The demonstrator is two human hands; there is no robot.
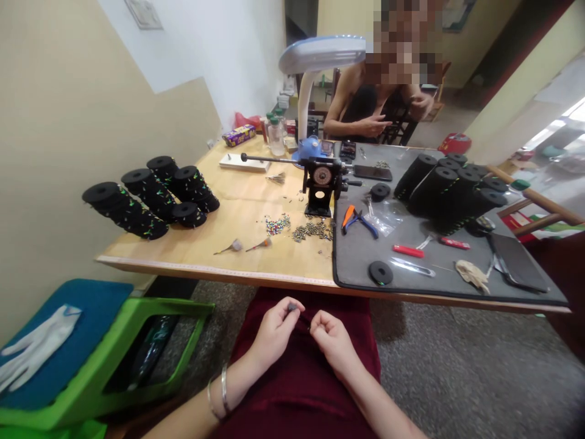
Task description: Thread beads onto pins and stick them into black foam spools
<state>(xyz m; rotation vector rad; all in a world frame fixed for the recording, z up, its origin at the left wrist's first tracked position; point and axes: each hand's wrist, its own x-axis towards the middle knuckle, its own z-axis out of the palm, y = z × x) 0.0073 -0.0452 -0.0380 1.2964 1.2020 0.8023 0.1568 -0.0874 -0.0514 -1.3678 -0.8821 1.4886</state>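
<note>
Both hands rest low over my dark red lap, below the front edge of the wooden table (237,201). My left hand (274,329) pinches a small dark piece (291,306) between thumb and fingertips. My right hand (333,338) is curled with its fingertips pinched together close to the left hand; what they hold is too small to make out. A thin thread may run between the hands, but I cannot tell. A silver bangle sits on my left wrist (218,390).
A black hand-crank winder (320,183) stands mid-table, with small beads (278,225) and metal bits (313,230) in front. Black spools stand at left (146,201) and right (448,186). A grey mat (439,280) carries pliers (359,221), red tools and discs. Another person sits across. A green stool (137,353) stands at my left.
</note>
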